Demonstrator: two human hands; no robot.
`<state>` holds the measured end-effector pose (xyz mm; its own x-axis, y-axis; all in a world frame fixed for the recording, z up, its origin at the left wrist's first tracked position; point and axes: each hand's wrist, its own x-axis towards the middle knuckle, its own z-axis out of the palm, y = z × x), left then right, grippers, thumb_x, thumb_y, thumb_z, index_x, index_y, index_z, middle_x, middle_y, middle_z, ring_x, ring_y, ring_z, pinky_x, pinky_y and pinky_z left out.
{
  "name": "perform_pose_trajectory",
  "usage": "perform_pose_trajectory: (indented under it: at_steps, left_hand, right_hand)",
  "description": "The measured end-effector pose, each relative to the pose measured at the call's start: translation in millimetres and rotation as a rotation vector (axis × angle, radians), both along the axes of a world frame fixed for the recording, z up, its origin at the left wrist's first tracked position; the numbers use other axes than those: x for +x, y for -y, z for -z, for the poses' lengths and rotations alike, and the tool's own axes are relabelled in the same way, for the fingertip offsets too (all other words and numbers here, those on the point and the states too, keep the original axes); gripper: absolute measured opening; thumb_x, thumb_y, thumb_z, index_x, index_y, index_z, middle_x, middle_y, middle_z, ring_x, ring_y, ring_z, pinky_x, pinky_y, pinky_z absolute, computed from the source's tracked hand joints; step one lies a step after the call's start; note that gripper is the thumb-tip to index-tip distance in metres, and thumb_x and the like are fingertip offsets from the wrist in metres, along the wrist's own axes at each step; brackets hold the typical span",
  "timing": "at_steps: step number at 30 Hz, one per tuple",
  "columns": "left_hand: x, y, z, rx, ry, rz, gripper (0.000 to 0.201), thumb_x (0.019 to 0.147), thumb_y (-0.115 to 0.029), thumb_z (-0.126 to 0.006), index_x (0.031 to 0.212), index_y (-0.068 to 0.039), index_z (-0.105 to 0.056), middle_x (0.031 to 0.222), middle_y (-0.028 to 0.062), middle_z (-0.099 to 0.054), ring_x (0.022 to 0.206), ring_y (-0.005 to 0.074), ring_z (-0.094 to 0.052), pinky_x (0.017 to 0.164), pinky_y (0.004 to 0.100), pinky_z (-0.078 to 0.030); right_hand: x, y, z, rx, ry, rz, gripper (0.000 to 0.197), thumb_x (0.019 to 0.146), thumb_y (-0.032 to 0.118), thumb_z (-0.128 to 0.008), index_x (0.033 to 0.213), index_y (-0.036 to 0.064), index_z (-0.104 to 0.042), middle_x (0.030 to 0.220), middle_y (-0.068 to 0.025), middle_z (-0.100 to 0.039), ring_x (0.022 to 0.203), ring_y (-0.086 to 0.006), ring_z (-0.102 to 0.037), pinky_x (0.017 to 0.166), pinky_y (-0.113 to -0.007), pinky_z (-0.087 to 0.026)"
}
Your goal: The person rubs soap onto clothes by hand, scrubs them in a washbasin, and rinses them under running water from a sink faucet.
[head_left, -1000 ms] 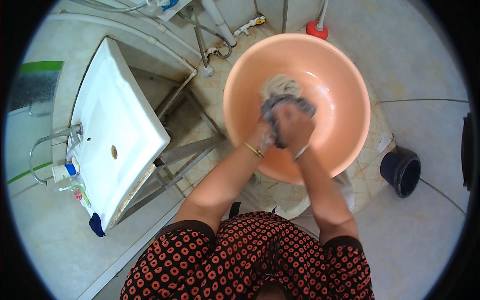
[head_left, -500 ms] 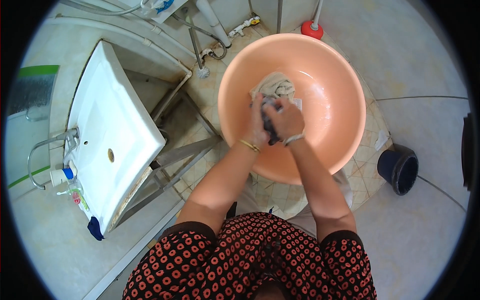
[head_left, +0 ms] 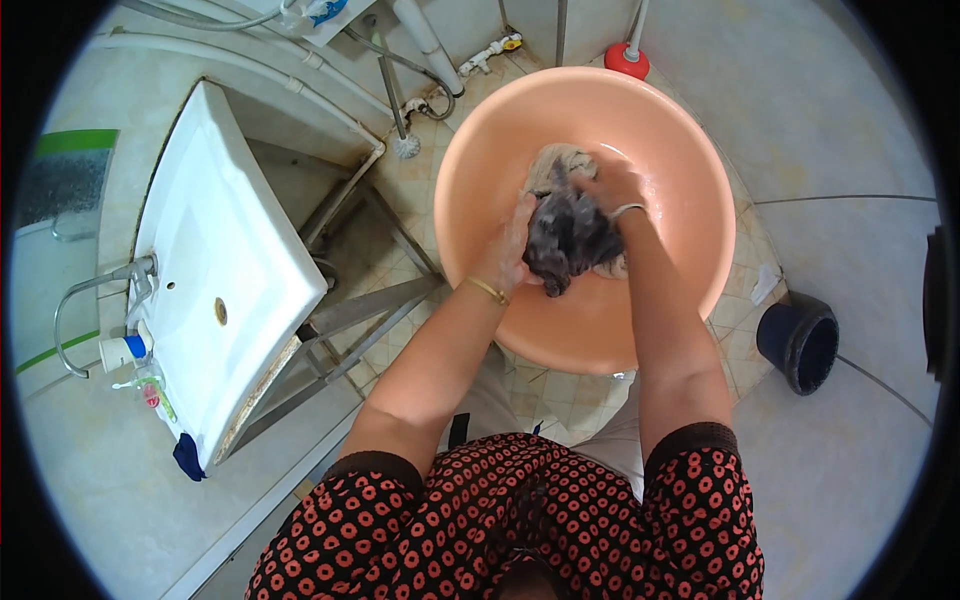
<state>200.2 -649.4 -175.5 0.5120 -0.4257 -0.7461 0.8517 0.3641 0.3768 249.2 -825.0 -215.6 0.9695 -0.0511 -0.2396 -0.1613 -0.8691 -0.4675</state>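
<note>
A wet, dark grey cloth point(head_left: 568, 238), streaked with suds, is spread between my hands inside a large peach-coloured basin point(head_left: 685, 270). My left hand point(head_left: 514, 245), soapy and wearing a gold bangle, grips the cloth's left side. On its upper right side, my right hand point(head_left: 612, 188) holds the cloth too; its fingers are blurred by motion. A beige cloth point(head_left: 562, 162) lies in the basin beyond and partly under the dark one, its middle hidden.
To the left stands a white washbasin point(head_left: 230, 260) with a tap point(head_left: 140, 275), on a metal frame point(head_left: 385, 300). A dark bucket point(head_left: 797, 345) sits at the right by the wall. Beyond the basin is a red plunger point(head_left: 627, 62); white pipes point(head_left: 325, 70) run along the far left wall.
The dark cloth was bunched between my hands, held close together; now it is opened out wider. My right hand has moved right and away from me, uncovering beige fabric below.
</note>
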Motion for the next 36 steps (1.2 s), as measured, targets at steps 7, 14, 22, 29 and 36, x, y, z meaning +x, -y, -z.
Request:
perform_pose_trajectory:
  at_steps: [7,14,22,29,36]
  left_hand:
    - [12,-16,3,-0.289,0.295,-0.097,0.049,0.082,-0.045,-0.038,0.112,-0.007,-0.046,0.109,0.0108,-0.05,0.095,0.0212,-0.052,0.08,0.034,-0.045]
    - [-9,26,-24,0.275,0.655,0.114,0.018,0.075,-0.012,-0.054,0.089,0.0,-0.054,0.079,0.0047,-0.057,0.075,0.0138,-0.056,0.062,0.0267,-0.048]
    - [-2,21,-22,0.098,0.012,-0.064,0.041,0.082,-0.033,-0.045,0.107,-0.001,-0.046,0.101,0.0107,-0.054,0.09,0.0229,-0.055,0.077,0.0346,-0.046]
    - [2,12,-4,-0.227,0.144,-0.212,0.033,0.08,-0.03,-0.048,0.101,-0.004,-0.051,0.095,0.0097,-0.057,0.083,0.0219,-0.057,0.073,0.0353,-0.048]
    - [-6,5,-16,0.443,0.869,0.254,0.047,0.066,-0.018,-0.062,0.108,-0.002,-0.049,0.106,0.0094,-0.05,0.095,0.0227,-0.05,0.08,0.0321,-0.041]
  right_hand:
    - [-67,-91,-66,0.165,-0.037,-0.115,0.032,0.069,0.036,-0.05,0.091,0.0129,-0.057,0.081,-0.0165,-0.059,0.075,-0.031,-0.058,0.067,-0.04,-0.045]
    - [-17,27,-22,-0.061,0.069,0.476,0.037,0.073,0.043,-0.046,0.084,0.0104,-0.061,0.078,-0.0181,-0.059,0.074,-0.0341,-0.057,0.065,-0.042,-0.045]
    - [-62,0,24,0.318,-0.08,0.481,0.049,0.066,0.027,-0.054,0.111,0.0086,-0.048,0.104,-0.0188,-0.052,0.098,-0.032,-0.048,0.087,-0.036,-0.037]
    - [-100,-79,-58,0.225,0.598,0.096,0.027,0.061,0.024,-0.056,0.08,0.0059,-0.056,0.081,-0.0176,-0.056,0.078,-0.034,-0.054,0.066,-0.039,-0.043]
    - [-61,59,17,0.476,0.28,0.652,0.032,0.07,0.024,-0.056,0.088,-0.0019,-0.056,0.072,-0.008,-0.057,0.062,-0.0206,-0.054,0.059,-0.031,-0.044]
